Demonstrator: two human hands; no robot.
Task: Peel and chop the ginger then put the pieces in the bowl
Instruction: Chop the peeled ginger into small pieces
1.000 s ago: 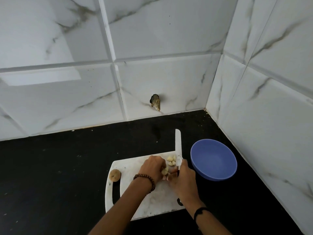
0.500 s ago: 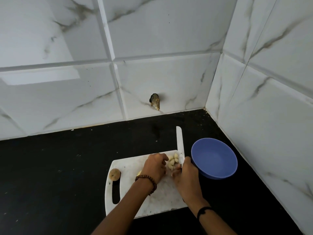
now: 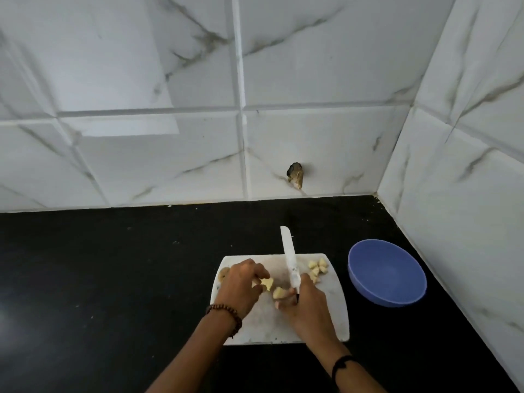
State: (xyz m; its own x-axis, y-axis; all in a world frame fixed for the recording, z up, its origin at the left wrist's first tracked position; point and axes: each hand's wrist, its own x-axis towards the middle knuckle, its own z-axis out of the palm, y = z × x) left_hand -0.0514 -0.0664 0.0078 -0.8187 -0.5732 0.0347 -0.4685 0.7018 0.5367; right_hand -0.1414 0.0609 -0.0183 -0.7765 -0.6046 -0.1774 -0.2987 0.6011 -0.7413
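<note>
**A:** Where is the ginger at this point?

**B:** All of it is on the white cutting board point(image 3: 336, 310), lower middle of the frame. The left hand point(image 3: 241, 287) has its fingers curled in, pinching a peeled ginger chunk point(image 3: 266, 283). A second chunk point(image 3: 279, 293) lies just right of it, against the right hand point(image 3: 309, 304). A small heap of cut pieces point(image 3: 317, 268) sits at the board's upper right corner. The blue bowl point(image 3: 387, 272), further right on the black countertop point(image 3: 113, 279), looks empty.

**A:** And the knife?

**B:** The right hand's fingers are wrapped round the handle of the white-bladed knife point(image 3: 289, 259), and the blade points up the frame past the board's far edge. I can't tell whether those fingers also touch the second chunk.

**A:** So we're mid-chop. How should it be done well?

**B:** Lay the chunk flat side down so it can't roll. Tuck the left fingertips back behind the knuckles. Bring the blade straight down to the right of them. Ginger is fibrous, so I'd expect a firm press to work better than sawing.

**A:** Any risks?

**B:** The chunks are small and the two hands are close together (little room for error). Also, a brownish knob point(image 3: 224, 274) at the board's left edge is half hidden by the left hand. It could be an offcut, so check it before it goes in the bowl.
</note>
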